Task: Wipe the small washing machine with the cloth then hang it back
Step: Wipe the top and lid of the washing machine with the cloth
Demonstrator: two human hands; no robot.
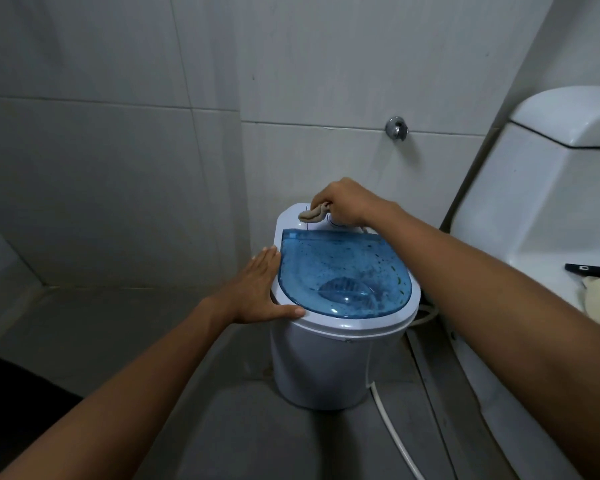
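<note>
A small white washing machine [326,358] with a blue see-through lid [343,268] stands on a grey tiled floor [118,323], the left hand [262,289] flat on its rim, the right hand [343,200] pressing a bunched beige cloth [313,213] onto its back panel.

Two bare forearms reach in from the bottom corners, with no sleeves, watch or rings to be seen on them. The left hand [257,292] and right hand [343,202] wear no gloves. A dark patch of clothing [18,400] shows at the lower left edge.
</note>
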